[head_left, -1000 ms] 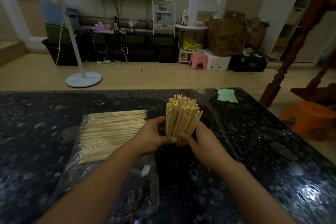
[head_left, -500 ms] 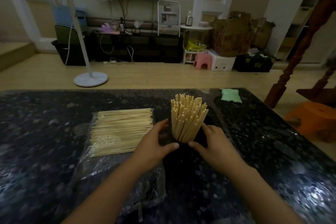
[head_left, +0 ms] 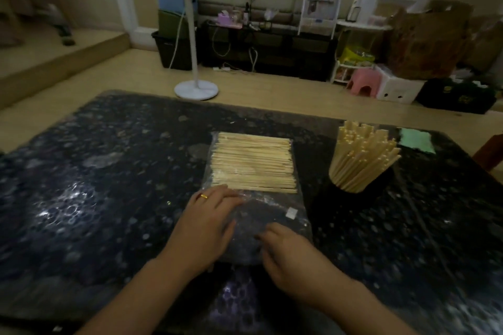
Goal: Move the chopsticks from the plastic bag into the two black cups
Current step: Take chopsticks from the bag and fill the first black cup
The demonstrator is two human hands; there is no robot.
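A clear plastic bag [head_left: 275, 212] lies on the dark speckled table [head_left: 109, 171], its far half filled with a flat layer of pale wooden chopsticks [head_left: 253, 163]. My left hand [head_left: 206, 223], wearing a gold ring, rests flat on the bag's near left part, fingertips just short of the chopstick ends. My right hand [head_left: 288, 255] touches the bag's near end, fingers pointing left and blurred. To the right, a fanned bundle of chopsticks [head_left: 362, 155] stands upright in a black cup [head_left: 379, 185], apart from both hands. I see no second cup.
A green cloth [head_left: 415, 140] lies at the table's far right corner. Beyond the far edge stands a white fan's round base [head_left: 196, 90] on the wooden floor. Dark furniture, a pink stool [head_left: 364, 84] and boxes line the wall.
Both hands let go of the upright bundle in the cup and moved left onto the plastic bag. The view swung left, so the cup now sits at the right.
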